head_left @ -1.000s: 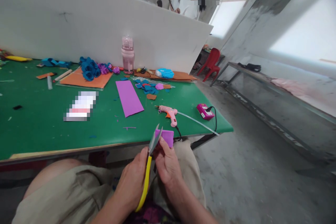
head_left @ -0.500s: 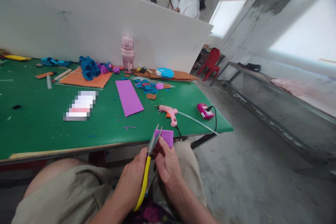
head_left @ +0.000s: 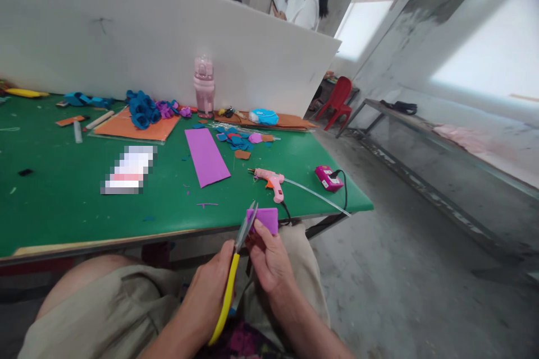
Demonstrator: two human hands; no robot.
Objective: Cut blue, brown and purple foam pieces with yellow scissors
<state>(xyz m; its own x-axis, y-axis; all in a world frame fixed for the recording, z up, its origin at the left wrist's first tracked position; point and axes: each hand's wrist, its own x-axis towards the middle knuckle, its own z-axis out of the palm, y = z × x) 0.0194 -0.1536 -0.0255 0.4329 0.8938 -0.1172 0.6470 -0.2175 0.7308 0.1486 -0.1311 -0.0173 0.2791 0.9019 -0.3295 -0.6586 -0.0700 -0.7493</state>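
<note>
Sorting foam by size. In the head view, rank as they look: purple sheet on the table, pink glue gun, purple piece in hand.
1. purple sheet.
2 and 3. pink glue gun and purple piece look alike; the piece, in the right hand against the scissors in the left hand, is nearer the camera: unranked.

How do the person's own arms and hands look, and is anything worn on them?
Both are bare. The left hand and the right hand have no gloves, and no ring, watch or bracelet shows. No sleeve shows on either arm down to the picture's lower edge. The fingers show no tape or markings.
</note>
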